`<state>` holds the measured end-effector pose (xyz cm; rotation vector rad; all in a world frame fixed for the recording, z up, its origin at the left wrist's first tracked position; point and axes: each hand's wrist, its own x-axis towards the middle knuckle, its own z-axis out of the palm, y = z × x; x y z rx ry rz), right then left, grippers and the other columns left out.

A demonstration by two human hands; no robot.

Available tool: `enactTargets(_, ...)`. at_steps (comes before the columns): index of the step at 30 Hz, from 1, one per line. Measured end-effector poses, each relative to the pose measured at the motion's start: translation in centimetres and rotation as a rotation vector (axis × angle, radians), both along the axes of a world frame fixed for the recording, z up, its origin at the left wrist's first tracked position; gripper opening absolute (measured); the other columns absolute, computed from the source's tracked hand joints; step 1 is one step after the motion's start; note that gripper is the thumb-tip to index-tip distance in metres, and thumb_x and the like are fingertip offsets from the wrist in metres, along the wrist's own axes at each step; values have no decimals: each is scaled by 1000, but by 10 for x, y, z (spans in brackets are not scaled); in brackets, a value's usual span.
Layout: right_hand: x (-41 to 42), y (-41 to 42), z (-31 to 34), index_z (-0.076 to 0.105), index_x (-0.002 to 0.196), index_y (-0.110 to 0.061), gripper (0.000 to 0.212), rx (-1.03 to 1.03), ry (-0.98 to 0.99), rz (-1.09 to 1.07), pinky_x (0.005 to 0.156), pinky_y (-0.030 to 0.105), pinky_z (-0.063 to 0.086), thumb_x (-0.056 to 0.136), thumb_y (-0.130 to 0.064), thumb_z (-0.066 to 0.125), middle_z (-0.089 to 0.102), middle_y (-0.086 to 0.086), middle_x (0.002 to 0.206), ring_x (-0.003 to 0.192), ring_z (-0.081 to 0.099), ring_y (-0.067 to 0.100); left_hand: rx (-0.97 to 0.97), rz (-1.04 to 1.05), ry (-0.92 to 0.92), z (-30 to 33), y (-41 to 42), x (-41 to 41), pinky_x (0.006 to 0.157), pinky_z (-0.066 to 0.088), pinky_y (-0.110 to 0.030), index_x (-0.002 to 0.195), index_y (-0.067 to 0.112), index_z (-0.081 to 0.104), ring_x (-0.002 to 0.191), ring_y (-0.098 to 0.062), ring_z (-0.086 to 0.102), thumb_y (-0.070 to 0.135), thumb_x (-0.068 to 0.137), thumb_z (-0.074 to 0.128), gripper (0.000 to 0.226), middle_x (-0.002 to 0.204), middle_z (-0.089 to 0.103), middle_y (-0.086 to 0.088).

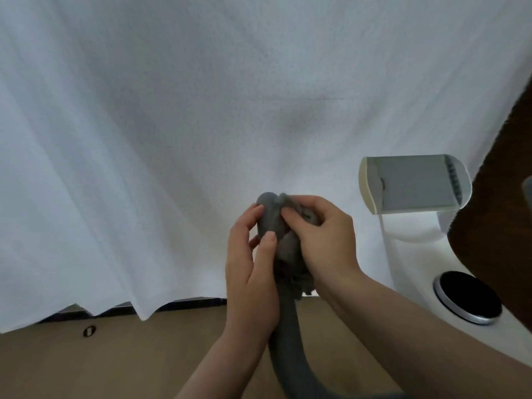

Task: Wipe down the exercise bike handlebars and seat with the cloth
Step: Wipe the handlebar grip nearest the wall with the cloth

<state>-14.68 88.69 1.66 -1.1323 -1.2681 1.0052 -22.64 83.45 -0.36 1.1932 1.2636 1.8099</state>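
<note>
The handlebar [283, 326] of the exercise bike is a grey padded tube near the middle of the view, a little right of centre and low down. Its long axis runs from the bottom edge upward and away from the person, curving slightly left as it rises, and its rounded end [267, 207] points up toward a white curtain [172, 125]. The seat cannot be seen.

The left hand [252, 272] grips the tube just below its tip, with the thumb [266, 249] laid across the near side and the fingertips [256, 211] curled round the far side. The right hand [322, 240] clutches a grey cloth [293, 254], bunched and fuzzy, and presses it against the right side of the tube's upper end. The cloth's ragged lower edge hangs beneath that hand, touching the tube. Both forearms enter from the bottom of the view, the right one from the lower right corner.

Behind the hands the curtain fills most of the scene, hanging in soft folds, its hem just above a tan floor [100, 364]. To the right stands the bike's white body [417, 254], with a pale grey holder [414, 184] raised above it and a round black knob [467, 296] with a silver rim set into it. A dark brown surface [501, 197] lies along the far right edge.
</note>
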Motion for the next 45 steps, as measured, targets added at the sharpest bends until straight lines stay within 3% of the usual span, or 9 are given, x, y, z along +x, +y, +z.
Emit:
enactTargets(9, -7, 23, 11, 70, 94, -27, 7, -22, 15, 58, 76, 20, 53, 91, -22, 65, 69, -12, 90, 86, 65, 3, 1, 46, -17, 10, 0, -1, 57, 47, -6, 121, 9, 55, 78, 8, 65, 1, 100, 40, 27, 107, 64, 6)
enactTargets(18, -9, 44, 17, 68, 99, -21, 14, -228, 68, 371, 83, 34, 56, 97, -25, 54, 69, 4, 96, 91, 66, 19, -64, 25, 81, -11, 8, -21, 73, 54, -21, 110, 21, 61, 101, -12, 65, 23, 88, 51, 25, 105, 67, 8)
enactTargets(22, -9, 51, 24, 69, 99, -24, 16, 188, -396, 393, 84, 22, 52, 95, -17, 56, 69, -8, 97, 92, 64, 8, -69, 17, 117, -11, 10, -29, 82, 52, -29, 104, 24, 63, 100, -7, 65, 28, 86, 49, 23, 101, 69, 12)
enactTargets(25, -4, 46, 25, 68, 100, -30, 18, 503, -676, 388, 85, 31, 52, 95, -20, 53, 65, -17, 102, 95, 61, 5, -67, 9, 123, -8, 13, -37, 81, 52, -24, 102, 24, 64, 100, -6, 65, 29, 87, 49, 22, 99, 69, 13)
enactTargets(29, -19, 46, 58, 66, 103, -36, 22, 575, -1346, 512, 81, 35, 49, 96, -27, 47, 56, -17, 114, 103, 51, 8, -102, -11, 99, -11, 20, -40, 74, 53, -37, 87, 12, 64, 83, -20, 63, 22, 92, 53, 16, 83, 67, -4)
enactTargets(31, -18, 43, 66, 65, 104, -38, 22, 610, -1483, 605, 80, 34, 47, 97, -29, 46, 52, -20, 117, 108, 46, 6, -102, -31, 71, -14, 19, -40, 68, 48, -43, 79, 2, 60, 73, -31, 54, 24, 86, 53, 24, 74, 58, -16)
enactTargets(36, -21, 59, 66, 66, 90, -36, 9, 332, -1261, 736, 86, 36, 49, 89, -30, 59, 60, -19, 106, 99, 54, 4, -78, -66, 65, -13, 21, -45, 62, 47, -38, 74, 3, 55, 64, -22, 50, 21, 80, 56, 19, 68, 55, -9)
enactTargets(40, -24, 63, 57, 72, 88, -21, 8, 93, -820, 729, 85, 32, 53, 88, -17, 64, 70, -4, 87, 85, 64, 10, -56, -67, 59, -12, 24, -52, 65, 53, -23, 84, 14, 56, 76, -12, 64, 22, 79, 60, 10, 79, 65, 6)
enactTargets(45, -23, 55, 40, 70, 89, -6, 14, -144, -269, 541, 81, 41, 51, 90, -18, 62, 67, 11, 82, 76, 63, 23, -56, -105, 165, -12, 21, -54, 73, 57, -27, 100, 29, 58, 91, -7, 66, 25, 82, 67, 21, 101, 65, 20)
